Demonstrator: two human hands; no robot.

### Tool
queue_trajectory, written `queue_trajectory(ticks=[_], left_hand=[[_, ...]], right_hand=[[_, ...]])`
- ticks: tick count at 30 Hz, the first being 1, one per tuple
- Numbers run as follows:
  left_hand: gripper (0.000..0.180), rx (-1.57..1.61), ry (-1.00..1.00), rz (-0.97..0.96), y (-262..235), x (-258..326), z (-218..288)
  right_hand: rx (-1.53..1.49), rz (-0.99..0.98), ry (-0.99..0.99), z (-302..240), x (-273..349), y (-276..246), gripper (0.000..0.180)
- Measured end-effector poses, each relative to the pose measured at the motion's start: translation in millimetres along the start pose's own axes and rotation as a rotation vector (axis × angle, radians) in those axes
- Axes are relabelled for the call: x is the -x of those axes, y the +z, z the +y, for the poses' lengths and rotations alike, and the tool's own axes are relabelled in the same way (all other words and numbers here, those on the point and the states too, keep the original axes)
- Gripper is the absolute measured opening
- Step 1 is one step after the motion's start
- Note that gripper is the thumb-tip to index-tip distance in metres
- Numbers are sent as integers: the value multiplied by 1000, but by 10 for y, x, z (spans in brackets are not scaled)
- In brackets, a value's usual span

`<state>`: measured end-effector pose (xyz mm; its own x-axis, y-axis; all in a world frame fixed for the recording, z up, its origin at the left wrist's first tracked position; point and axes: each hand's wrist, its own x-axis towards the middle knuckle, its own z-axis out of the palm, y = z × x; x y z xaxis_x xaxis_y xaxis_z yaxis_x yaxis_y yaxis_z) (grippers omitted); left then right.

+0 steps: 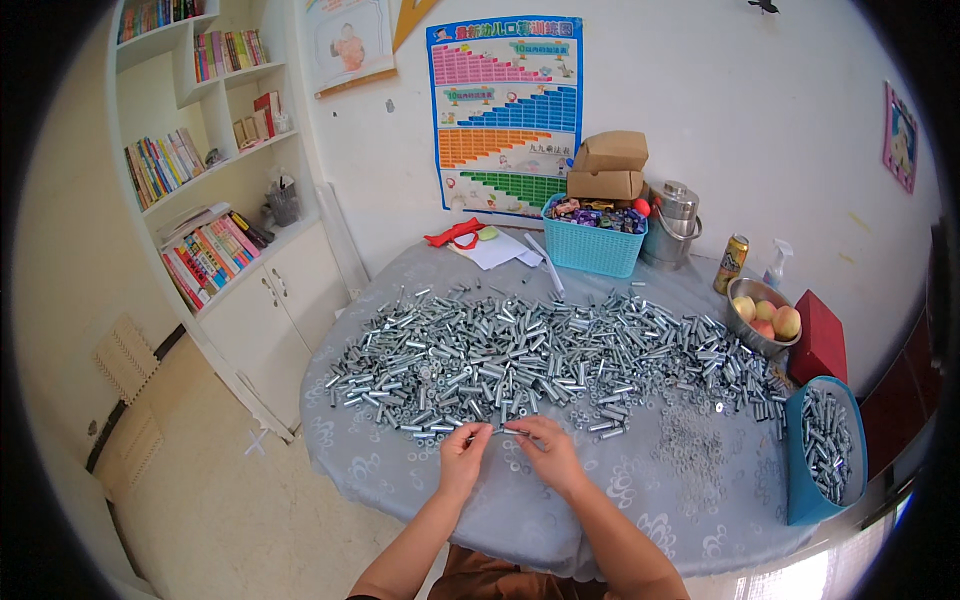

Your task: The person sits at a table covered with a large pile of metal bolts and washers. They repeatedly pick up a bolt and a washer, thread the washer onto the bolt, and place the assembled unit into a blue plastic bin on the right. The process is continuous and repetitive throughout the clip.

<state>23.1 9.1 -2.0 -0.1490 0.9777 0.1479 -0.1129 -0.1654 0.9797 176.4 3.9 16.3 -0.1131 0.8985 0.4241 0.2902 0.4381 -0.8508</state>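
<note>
A person's left hand point(462, 455) and right hand point(548, 450) meet at the near edge of a round desk point(600, 510) draped in a pale patterned cloth, the fingers of both pinched narrow on the two ends of a single slim metal bolt point(497, 430) held level between them. Just beyond the fingertips spreads a broad heap of bolts and sleeves point(530, 355); to the right of the fingers lies a thin scatter of washers point(690, 450), and farther right a blue bin point(825, 450) already holds some finished-looking pieces. The step in hand appears to be fitting a small part onto one bolt, though whether a washer or nut is on it is too small to tell. The next move would likely call for a steady twist or slide along the shaft while the other hand keeps the bolt from turning. Well beyond the heap stand a teal basket point(592, 250) and a metal bowl of peaches point(762, 320).
</note>
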Motion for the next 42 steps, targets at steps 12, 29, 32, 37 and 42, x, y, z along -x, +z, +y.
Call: queue_trajectory(ticks=[12, 29, 32, 37, 42], left_hand=[[24, 63, -51, -279, 52, 68, 49], [17, 217, -150, -94, -40, 52, 59], [16, 213, -155, -98, -41, 55, 50], [16, 174, -171, -117, -42, 66, 39], [16, 207, -219, -146, -18, 87, 51]], right_hand=[[40, -83, -40, -70, 76, 95, 25], [475, -56, -92, 149, 45, -86, 18], [524, -44, -89, 125, 57, -40, 18], [493, -105, 54, 137, 55, -29, 18], [-389, -22, 418, 139, 26, 23, 12]])
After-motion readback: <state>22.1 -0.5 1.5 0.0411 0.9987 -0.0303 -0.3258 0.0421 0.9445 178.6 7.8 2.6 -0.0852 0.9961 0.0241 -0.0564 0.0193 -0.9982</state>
